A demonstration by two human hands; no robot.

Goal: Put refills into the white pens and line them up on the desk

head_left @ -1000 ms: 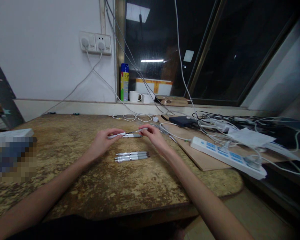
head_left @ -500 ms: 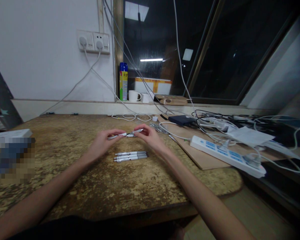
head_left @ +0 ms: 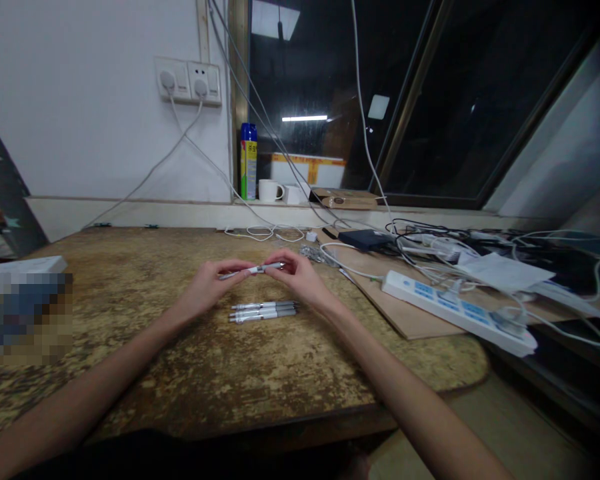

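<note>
Above the worn tabletop [head_left: 215, 380], a white-and-grey pen [head_left: 256, 270] is held level between my two hands. My left hand [head_left: 214, 285] pinches its left end between thumb and fingers. The fingertips of my right hand [head_left: 296, 277] close on the grey right end. A small dark band shows at the pen's middle; parts of both ends are hidden by fingers. Nearer to me lie several similar pens [head_left: 265, 313], side by side on the tabletop beneath the hands.
A white power strip [head_left: 455, 313] with plugs and tangled cables lies on a brown board [head_left: 395, 307] at right. Behind my right hand is a small clear plastic heap [head_left: 313, 253]. A spray can [head_left: 249, 163] and white mug [head_left: 269, 191] stand on the sill.
The pen's two parts, held slightly apart before, now meet between my hands. My right hand has closed in on the left one. The view has shifted slightly.
</note>
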